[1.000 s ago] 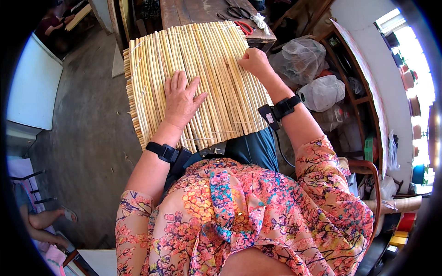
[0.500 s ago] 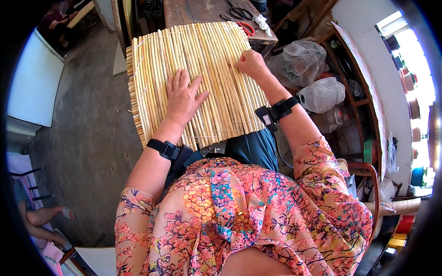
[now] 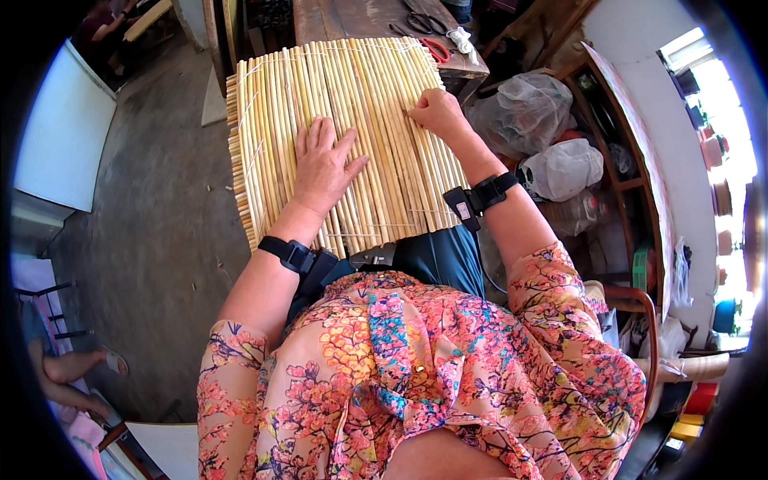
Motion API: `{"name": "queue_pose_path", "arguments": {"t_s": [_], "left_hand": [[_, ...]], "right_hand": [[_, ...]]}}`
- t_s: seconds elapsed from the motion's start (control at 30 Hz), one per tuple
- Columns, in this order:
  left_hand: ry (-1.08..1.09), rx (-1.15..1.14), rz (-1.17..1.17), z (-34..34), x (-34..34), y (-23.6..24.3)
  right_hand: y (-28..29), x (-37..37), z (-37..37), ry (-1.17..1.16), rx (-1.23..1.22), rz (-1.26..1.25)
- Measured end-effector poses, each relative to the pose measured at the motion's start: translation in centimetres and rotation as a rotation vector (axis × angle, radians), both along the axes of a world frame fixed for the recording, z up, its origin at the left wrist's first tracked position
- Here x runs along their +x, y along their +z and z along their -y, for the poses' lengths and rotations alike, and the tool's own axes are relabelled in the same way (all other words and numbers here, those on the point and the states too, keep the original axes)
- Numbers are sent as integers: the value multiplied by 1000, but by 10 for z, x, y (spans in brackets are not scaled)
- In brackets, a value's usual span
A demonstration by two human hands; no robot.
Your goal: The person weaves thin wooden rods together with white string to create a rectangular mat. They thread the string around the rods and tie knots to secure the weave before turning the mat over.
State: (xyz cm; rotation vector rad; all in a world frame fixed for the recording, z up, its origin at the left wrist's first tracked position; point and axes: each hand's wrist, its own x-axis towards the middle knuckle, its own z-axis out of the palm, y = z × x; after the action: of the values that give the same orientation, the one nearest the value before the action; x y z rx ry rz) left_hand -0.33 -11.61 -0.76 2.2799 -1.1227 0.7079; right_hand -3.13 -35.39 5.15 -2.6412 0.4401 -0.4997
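Observation:
A square mat of pale yellow stalks [image 3: 376, 160] lies across my lap, its far edge by the wooden table. Thin thread stitches run along its edges, and more stalk ends show beneath its left side. Fingers spread, my left hand [image 3: 324, 172] rests flat on the middle of the mat. At the right part of the mat my right hand [image 3: 438, 114] is closed, thumb and fingertips pinched together against the stalks. Whatever it pinches, if anything, is too small to make out.
On the wooden table [image 3: 336, 20] lie red-handled scissors [image 3: 436, 50], black scissors [image 3: 426, 22] and a bundle of white thread [image 3: 462, 42]. Plastic bags [image 3: 524, 112] crowd a shelf at right. Small scraps dot the grey floor [image 3: 160, 240]. Another person's legs [image 3: 76, 368] show at left.
The view has shifted slightly, so the table and room appear a little farther right. Both hands keep nearly the same places on the mat, the right still pinched.

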Motion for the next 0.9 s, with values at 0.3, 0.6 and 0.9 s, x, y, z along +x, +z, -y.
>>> {"name": "queue_pose_path", "arguments": {"t_s": [0.3,0.6,0.9], "left_hand": [[11,52,-43,0,-3,3],[7,5,-1,2,-2,2],[22,7,21,1,1,-1]], "right_hand": [[1,2,-1,23,-8,-3],[-8,5,-4,-6,-106,80],[-2,2,-15,-34,-40,-4]]}}
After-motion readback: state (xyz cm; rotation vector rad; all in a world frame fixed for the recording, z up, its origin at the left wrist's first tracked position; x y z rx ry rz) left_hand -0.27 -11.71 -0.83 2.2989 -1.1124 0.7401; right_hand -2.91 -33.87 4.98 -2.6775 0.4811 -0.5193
